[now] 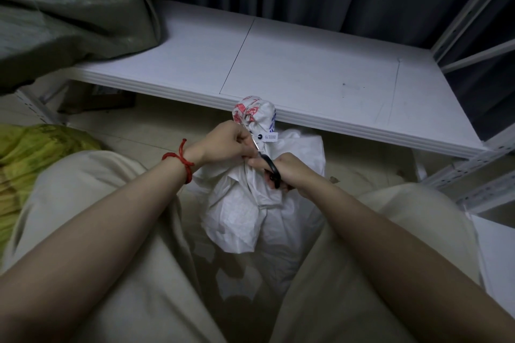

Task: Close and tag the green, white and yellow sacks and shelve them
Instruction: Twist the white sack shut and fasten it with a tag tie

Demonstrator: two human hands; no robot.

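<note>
Knees [106,245] flank white sack [250,220] | left hand [225,142] pinches its neck | right hand [291,172] grips scissors [269,166]

one head-worn wide-angle view, facing forward and steeply down, close above the lap [117,231], shelf board [306,64] just ahead

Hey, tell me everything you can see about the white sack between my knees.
The white sack looks like crinkled woven plastic, full and upright on the floor between the person's knees, just in front of the white shelf. Its neck is bunched shut, with a tuft printed in red and blue above. A small white tag with a black dot hangs at the neck. The left hand pinches the neck; the right hand holds scissors against it.
</note>
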